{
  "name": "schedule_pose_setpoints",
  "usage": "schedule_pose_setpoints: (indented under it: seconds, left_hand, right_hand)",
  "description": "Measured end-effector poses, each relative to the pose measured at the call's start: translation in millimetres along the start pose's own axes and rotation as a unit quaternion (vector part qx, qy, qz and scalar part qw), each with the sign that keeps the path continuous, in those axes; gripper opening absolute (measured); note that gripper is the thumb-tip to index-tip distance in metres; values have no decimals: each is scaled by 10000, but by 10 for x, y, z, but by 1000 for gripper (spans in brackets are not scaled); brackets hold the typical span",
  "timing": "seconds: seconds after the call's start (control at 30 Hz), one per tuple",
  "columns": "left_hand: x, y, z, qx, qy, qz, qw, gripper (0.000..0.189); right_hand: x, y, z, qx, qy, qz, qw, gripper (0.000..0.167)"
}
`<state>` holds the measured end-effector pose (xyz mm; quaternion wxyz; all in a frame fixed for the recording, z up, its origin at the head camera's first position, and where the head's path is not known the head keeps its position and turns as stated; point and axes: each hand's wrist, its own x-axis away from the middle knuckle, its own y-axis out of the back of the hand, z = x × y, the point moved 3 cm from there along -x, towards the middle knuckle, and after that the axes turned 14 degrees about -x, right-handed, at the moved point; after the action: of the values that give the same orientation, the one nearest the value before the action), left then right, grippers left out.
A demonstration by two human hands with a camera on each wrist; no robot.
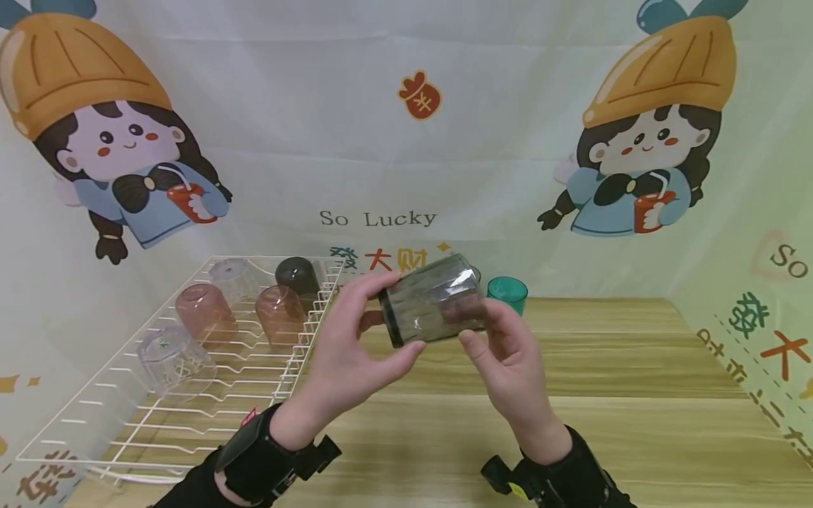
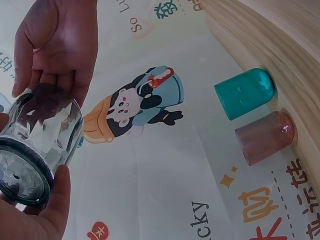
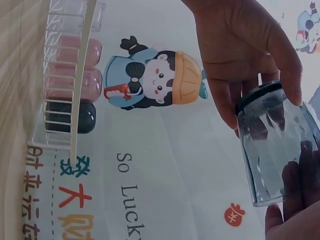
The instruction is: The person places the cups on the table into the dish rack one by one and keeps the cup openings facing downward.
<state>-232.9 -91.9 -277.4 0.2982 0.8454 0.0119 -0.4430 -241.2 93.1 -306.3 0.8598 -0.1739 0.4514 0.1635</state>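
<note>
A grey see-through glass point(image 1: 432, 300) is held on its side in the air, between both hands. My left hand point(image 1: 356, 346) grips its thick base end, thumb below and fingers above. At the rim end my right hand point(image 1: 511, 360) pinches the wall, with its fingers behind the glass. In the left wrist view the glass point(image 2: 42, 135) shows its round base toward the camera. The right wrist view shows the glass point(image 3: 280, 145) with its dark base toward the left hand point(image 3: 245, 55).
A white wire rack point(image 1: 248, 381) at left bears several upside-down glasses, among them a pink glass point(image 1: 203, 310), a clear glass point(image 1: 174, 356) and a dark glass point(image 1: 297, 275). A teal glass point(image 1: 508, 293) and a pink glass point(image 2: 265, 137) stand behind the hands on the wooden table point(image 1: 597, 423).
</note>
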Motion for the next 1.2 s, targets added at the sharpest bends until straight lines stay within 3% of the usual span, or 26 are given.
schedule_pose_setpoints:
  seconds: [0.5,1.2]
  left_hand:
    - [-10,115,25,-54,-67,-275,9996,73]
    - [12,399,105,-447,256,-651,9965,74]
  right_hand:
    - [4,86,25,264,-350,56,9990,53]
    - [19,252,-40,659,-619,279,9955,59]
